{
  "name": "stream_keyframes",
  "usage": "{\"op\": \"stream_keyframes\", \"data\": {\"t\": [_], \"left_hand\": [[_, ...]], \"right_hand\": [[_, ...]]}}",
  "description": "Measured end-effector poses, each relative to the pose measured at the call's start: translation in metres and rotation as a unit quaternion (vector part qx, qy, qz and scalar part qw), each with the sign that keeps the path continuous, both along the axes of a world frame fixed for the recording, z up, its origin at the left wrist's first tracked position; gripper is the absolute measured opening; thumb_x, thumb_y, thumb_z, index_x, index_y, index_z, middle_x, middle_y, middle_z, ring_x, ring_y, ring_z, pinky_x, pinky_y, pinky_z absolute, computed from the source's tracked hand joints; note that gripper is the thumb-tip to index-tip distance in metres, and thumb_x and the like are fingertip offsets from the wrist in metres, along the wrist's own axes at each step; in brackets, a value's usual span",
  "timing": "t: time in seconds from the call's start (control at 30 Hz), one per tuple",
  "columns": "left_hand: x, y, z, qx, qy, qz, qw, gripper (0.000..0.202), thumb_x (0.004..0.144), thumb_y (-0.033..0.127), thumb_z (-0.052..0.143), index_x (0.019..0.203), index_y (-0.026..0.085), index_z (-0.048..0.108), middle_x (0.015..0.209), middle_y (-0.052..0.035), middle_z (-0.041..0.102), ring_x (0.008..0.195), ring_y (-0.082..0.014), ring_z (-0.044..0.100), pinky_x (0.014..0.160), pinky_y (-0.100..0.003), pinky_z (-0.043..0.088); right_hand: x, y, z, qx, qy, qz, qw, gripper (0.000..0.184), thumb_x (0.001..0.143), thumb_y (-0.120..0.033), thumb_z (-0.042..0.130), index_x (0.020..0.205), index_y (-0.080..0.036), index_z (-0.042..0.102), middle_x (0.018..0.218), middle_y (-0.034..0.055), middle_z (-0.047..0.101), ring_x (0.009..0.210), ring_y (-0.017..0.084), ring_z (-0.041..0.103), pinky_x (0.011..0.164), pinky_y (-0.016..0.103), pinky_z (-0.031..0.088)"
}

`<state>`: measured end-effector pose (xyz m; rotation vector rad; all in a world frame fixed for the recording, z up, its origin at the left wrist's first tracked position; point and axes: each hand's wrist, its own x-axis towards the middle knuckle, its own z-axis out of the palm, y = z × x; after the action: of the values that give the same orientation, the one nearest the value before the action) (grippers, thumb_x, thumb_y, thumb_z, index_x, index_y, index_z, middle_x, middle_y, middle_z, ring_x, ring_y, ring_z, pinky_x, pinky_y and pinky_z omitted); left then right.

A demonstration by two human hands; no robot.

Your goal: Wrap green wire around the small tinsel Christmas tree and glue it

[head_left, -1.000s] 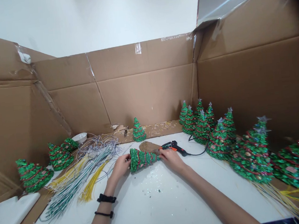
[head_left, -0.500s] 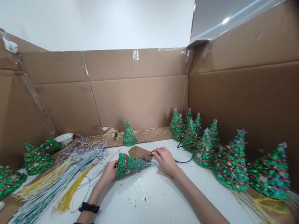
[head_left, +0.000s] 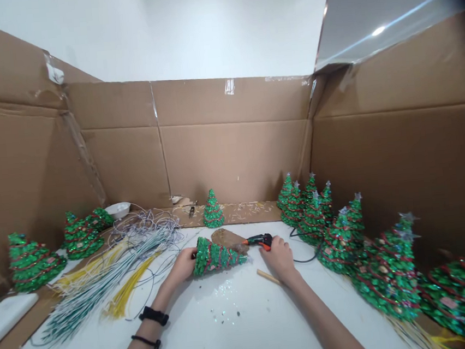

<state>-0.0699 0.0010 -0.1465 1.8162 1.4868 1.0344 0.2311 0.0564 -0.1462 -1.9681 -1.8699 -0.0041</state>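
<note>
My left hand [head_left: 186,264] is closed around the base of a green tinsel Christmas tree [head_left: 215,255] with red garland. The tree lies on its side, tip towards the right. My right hand [head_left: 279,255] is at the rear end of a black-and-orange hot glue gun [head_left: 259,241], its fingers bent against the orange part. The gun's nozzle points left, close to the tree's upper side and a brown board [head_left: 229,239]. A tan stick [head_left: 268,276] lies beside my right wrist. Bits of glitter [head_left: 226,312] dot the white table in front of the tree.
Several finished trees with silver stars [head_left: 313,216] line the right side. More trees [head_left: 80,236] stand at the left, near a white bowl [head_left: 118,209]. Bundled white, green and yellow strands [head_left: 115,282] spread left. A small tree [head_left: 213,209] stands behind. Cardboard walls [head_left: 234,152] enclose the table.
The view has swung left, shifting everything rightward. My right hand has drawn back a little to the right, uncovering more of the glue gun. My left hand keeps hold of the tree.
</note>
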Motion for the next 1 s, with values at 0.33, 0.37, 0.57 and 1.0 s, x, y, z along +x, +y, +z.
{"op": "stream_keyframes", "data": {"t": [0.33,0.37,0.57,1.0], "left_hand": [[0.0,-0.003,0.004,-0.022,-0.008,0.007,1.0,0.022,0.064,0.022,0.053,0.072,0.011,0.071,0.072,-0.0032,0.071,0.073,-0.0211,0.061,0.069,-0.029,0.048],[0.0,-0.003,0.004,-0.021,-0.004,0.009,1.0,0.022,0.065,0.023,0.054,0.073,0.011,0.071,0.072,-0.0035,0.071,0.072,-0.0212,0.061,0.068,-0.029,0.048],[0.0,-0.001,0.001,-0.01,0.004,-0.006,1.0,0.021,0.067,0.024,0.053,0.071,0.012,0.07,0.076,-0.0044,0.072,0.072,-0.0213,0.062,0.071,-0.029,0.048],[0.003,-0.006,0.002,-0.009,-0.022,-0.006,1.0,0.022,0.062,0.017,0.05,0.068,0.013,0.07,0.071,-0.0027,0.071,0.071,-0.0213,0.061,0.069,-0.028,0.047]], "right_hand": [[0.019,0.005,0.018,-0.039,0.116,0.08,0.989,0.035,0.084,-0.036,0.05,0.109,-0.013,0.056,0.098,0.0137,0.069,0.09,0.024,0.064,0.069,0.028,0.04],[0.021,0.007,0.017,-0.031,0.133,0.102,0.985,0.033,0.084,-0.035,0.051,0.109,-0.014,0.056,0.099,0.0123,0.069,0.09,0.023,0.064,0.07,0.027,0.04],[0.031,0.016,0.005,0.002,0.169,0.13,0.977,0.03,0.082,-0.033,0.054,0.106,-0.016,0.056,0.099,0.01,0.069,0.089,0.021,0.063,0.072,0.026,0.041],[0.023,0.008,0.009,-0.013,0.1,0.066,0.993,0.042,0.092,-0.046,0.029,0.1,-0.016,0.058,0.086,0.0134,0.07,0.079,0.026,0.065,0.059,0.028,0.038]]}}
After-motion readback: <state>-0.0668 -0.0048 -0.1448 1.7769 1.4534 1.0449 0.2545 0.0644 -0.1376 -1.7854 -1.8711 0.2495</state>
